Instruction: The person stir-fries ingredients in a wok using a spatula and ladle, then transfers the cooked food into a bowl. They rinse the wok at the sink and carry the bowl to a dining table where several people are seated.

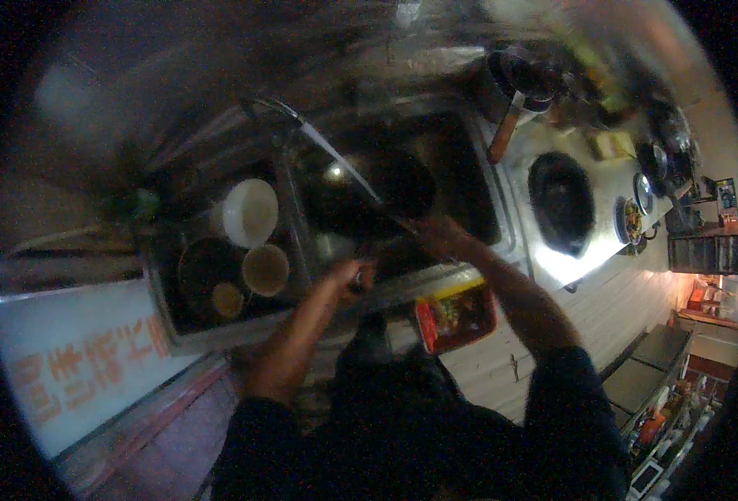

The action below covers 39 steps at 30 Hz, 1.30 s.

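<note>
A double-basin metal sink (510, 213) lies before me in dim light. In its right basin is a large dark round pan (394, 178), blurred and hard to make out. My left hand (357, 275) is at the sink's near edge, fingers curled around a dark handle (357, 282). Over the near right side of the pan is my right hand (438, 235); blur hides its fingers and anything in them. From a curved faucet (275, 106), a pale streak, water or spout, slants down toward that hand. The left basin holds a white bowl (250, 213) and several smaller round vessels.
A red-rimmed bin (428, 322) with scraps hangs or stands at the sink's near side. On the right counter (557, 266) are a dark oval pan (562, 203), a pot with a wooden handle (505, 134) and a food dish (629, 220). A panel with writing (87, 363) stands left.
</note>
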Motion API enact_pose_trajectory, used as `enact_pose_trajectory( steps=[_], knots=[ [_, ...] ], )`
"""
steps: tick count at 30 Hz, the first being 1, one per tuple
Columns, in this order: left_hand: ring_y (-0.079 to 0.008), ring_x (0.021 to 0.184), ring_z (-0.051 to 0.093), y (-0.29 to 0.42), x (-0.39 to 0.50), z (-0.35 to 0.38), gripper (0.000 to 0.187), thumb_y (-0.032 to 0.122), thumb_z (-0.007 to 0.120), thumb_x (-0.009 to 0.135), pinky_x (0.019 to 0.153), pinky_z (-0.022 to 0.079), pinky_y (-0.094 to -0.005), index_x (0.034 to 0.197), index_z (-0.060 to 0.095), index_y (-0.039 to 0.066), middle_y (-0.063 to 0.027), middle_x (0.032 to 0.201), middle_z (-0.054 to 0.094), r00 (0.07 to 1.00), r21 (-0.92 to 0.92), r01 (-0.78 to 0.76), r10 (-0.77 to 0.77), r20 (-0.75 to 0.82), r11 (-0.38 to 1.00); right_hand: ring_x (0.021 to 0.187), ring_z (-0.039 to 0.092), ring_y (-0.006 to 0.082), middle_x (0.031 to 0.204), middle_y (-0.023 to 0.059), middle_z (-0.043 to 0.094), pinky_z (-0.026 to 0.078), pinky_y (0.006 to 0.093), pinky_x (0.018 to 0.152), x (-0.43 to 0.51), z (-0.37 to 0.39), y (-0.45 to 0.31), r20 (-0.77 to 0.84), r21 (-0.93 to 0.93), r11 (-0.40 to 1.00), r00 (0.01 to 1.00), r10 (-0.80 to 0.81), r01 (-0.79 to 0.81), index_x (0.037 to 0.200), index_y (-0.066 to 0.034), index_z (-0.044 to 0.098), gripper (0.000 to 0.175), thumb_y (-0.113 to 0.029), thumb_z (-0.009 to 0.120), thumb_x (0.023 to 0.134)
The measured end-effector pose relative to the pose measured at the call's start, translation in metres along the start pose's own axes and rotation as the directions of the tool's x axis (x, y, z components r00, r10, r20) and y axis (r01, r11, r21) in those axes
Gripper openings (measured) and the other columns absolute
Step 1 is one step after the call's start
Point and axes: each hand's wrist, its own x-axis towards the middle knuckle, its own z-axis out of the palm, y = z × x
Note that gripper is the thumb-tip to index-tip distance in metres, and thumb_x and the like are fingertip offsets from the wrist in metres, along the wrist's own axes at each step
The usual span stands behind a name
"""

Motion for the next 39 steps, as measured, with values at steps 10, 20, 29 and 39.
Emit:
enact_pose_trajectory(
  steps=[10,20,29,39],
  knots=[
    [-0.021,0.051,0.054,-0.037,-0.004,-0.003,0.033,0.023,0.067,0.095,0.048,0.044,-0.0368,0.067,0.058,0.007,-0.0049,0.061,0.057,0.996,0.323,-0.082,0.092,-0.016,0.943,0.08,0.069,0.0375,0.104,0.0203,0.07,0.058,0.0488,0.072,-0.109,-0.057,-0.01,0.234,-0.367,0.895,0.906,0.352,-0.253,0.142,-0.0177,0.054,0.048,-0.014,0.056,0.094],
    [-0.015,0.052,0.054,0.015,-0.064,0.015,0.025,0.024,0.065,0.094,0.048,0.042,-0.0297,0.076,0.056,0.011,-0.0026,0.063,0.055,0.995,-0.022,0.089,-0.09,-0.051,0.996,0.063,0.065,0.0277,0.085,0.0169,0.072,0.055,0.041,0.061,-0.024,0.009,0.02,-0.072,0.072,0.993,0.993,-0.089,0.094,0.141,-0.0177,0.057,0.044,-0.019,0.06,0.098],
    [-0.0252,0.072,0.064,-0.036,-0.011,-0.03,0.037,0.032,0.072,0.089,0.067,0.055,-0.0468,0.106,0.062,0.001,-0.0112,0.079,0.065,0.929,0.757,-0.018,0.291,-0.229,0.653,0.082,0.072,0.0318,0.096,0.0163,0.072,0.06,0.0464,0.073,-0.161,-0.157,-0.016,0.236,-0.49,0.858,0.923,0.303,-0.156,0.118,-0.0132,0.069,0.026,-0.016,0.053,0.098],
    [-0.02,0.064,0.058,-0.021,-0.084,0.014,0.036,0.032,0.074,0.088,0.062,0.053,-0.0367,0.106,0.063,0.002,-0.0076,0.075,0.06,0.958,0.336,-0.16,0.064,0.278,0.928,0.087,0.072,0.0261,0.108,0.0159,0.073,0.058,0.0355,0.077,-0.233,-0.153,-0.097,-0.256,0.057,0.895,0.86,0.442,-0.443,0.135,-0.0074,0.061,0.04,-0.016,0.064,0.096]
  ],
)
